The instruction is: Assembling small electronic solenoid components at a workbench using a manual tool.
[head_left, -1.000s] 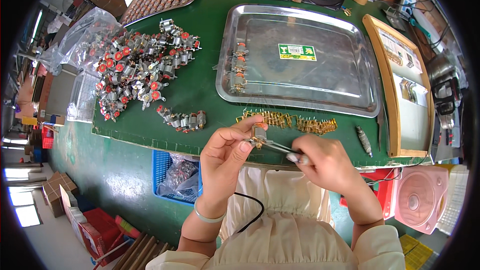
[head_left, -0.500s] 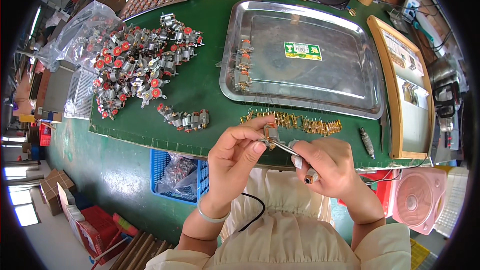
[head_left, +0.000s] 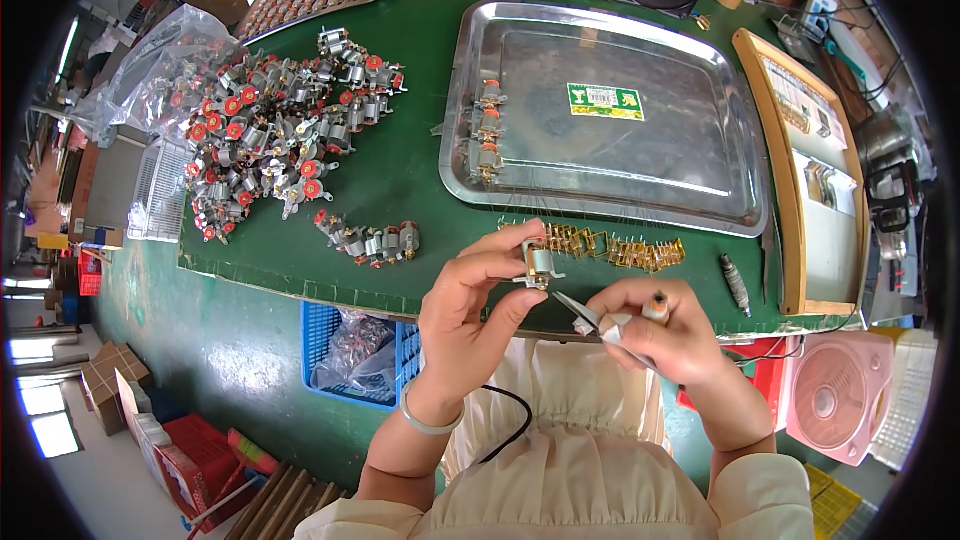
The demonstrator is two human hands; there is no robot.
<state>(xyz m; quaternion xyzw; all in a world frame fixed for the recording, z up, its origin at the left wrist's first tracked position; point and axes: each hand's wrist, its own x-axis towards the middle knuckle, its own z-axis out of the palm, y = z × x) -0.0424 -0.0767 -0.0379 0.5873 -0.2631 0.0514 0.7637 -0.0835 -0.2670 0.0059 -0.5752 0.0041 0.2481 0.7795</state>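
Note:
Between the thumb and fingers of my left hand [head_left: 468, 305] is a small electric motor [head_left: 539, 262] with a silvery can, held upright above the table's front edge. My right hand [head_left: 660, 332] is closed around metal tweezers [head_left: 572, 302], whose pointed end lies just beside the motor's lower end. A pale rod-shaped tool [head_left: 657, 308] with a dark end also sticks up from that hand; its kind I cannot make out. White wrapping covers some of the right fingertips. Behind the hands runs a row of small brass-coloured brackets [head_left: 640, 254] with thin wires.
A steel tray [head_left: 680, 165] with several motors along its left side lies beyond my hands. At left are a heap of motors [head_left: 270, 130] and a short row of them [head_left: 375, 242]. A wood-framed box [head_left: 795, 240] and a grey cylindrical tool [head_left: 735, 285] are at right.
The tweezers have drawn back from the motor, and my right hand has turned, tipping the pale tool's dark end upward. In my left hand the motor has been turned slightly.

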